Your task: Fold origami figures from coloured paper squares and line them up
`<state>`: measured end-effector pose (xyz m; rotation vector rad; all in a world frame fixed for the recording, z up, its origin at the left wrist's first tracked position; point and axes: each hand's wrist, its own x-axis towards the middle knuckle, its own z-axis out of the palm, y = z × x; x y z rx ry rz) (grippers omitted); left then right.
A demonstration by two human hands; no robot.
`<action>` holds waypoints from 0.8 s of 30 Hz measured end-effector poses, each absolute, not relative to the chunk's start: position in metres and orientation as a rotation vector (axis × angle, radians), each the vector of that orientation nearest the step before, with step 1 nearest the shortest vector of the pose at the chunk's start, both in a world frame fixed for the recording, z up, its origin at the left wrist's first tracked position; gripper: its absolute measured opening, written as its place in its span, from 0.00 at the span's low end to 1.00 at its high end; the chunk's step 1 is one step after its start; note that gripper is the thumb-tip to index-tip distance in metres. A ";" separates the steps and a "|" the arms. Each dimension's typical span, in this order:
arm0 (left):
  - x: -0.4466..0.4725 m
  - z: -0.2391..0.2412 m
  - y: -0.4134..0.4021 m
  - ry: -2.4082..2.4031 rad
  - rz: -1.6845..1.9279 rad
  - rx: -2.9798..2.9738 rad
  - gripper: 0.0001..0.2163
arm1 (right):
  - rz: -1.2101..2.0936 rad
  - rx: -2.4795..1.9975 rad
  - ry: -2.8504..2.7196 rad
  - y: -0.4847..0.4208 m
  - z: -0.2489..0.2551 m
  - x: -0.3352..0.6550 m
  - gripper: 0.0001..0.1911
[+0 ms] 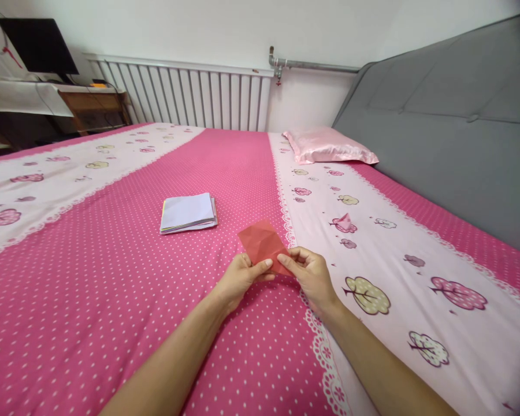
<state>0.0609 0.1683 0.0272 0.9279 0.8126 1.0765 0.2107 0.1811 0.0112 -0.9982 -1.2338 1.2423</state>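
Red paper (260, 240) is pinched by left hand (237, 281) and right hand (314, 281), just below frame centre. Paper is already creased; no finished shape is seen, so folding is judged only partway.

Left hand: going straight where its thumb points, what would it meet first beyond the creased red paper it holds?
Probably the bare right hand, holding the same creased red paper close by; exact depth is unclear.
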 end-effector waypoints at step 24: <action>0.058 0.025 0.174 0.901 1.201 0.910 0.13 | 1.408 -1.032 -1.098 0.184 0.012 0.211 0.17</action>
